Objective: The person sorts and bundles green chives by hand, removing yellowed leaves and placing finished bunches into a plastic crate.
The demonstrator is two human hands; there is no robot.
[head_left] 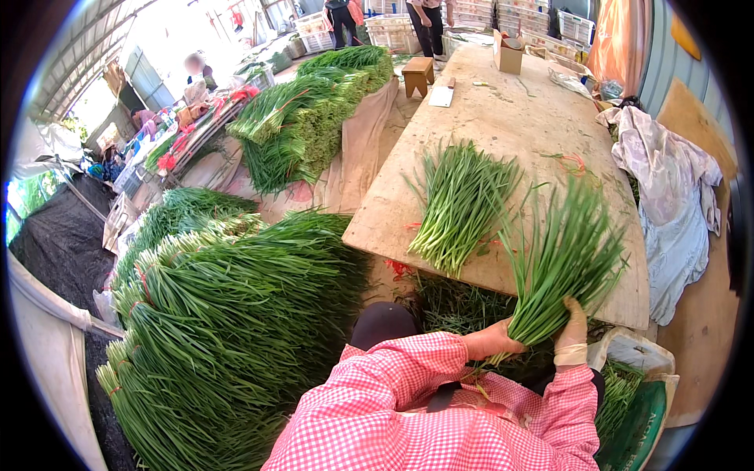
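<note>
My left hand (493,341) is closed round the pale lower stems of a loose bunch of green garlic chives (559,263). My right hand (573,323), with a pale band at its wrist, grips the same bunch from the other side, a little higher. The leaves fan up and away over the near edge of the wooden table (550,149), slightly blurred at the tips. Just left of it on the table lies another bunch of chives (463,208), stem ends toward me, with red ties (412,226) showing at its side.
A large heap of tied chives (236,314) stands at my left, with another stack (314,118) beyond. A cleaver (442,94) lies at the table's far left, by a wooden stool (418,76). At my right is a crate (632,361) with chives. Other people stand at the back.
</note>
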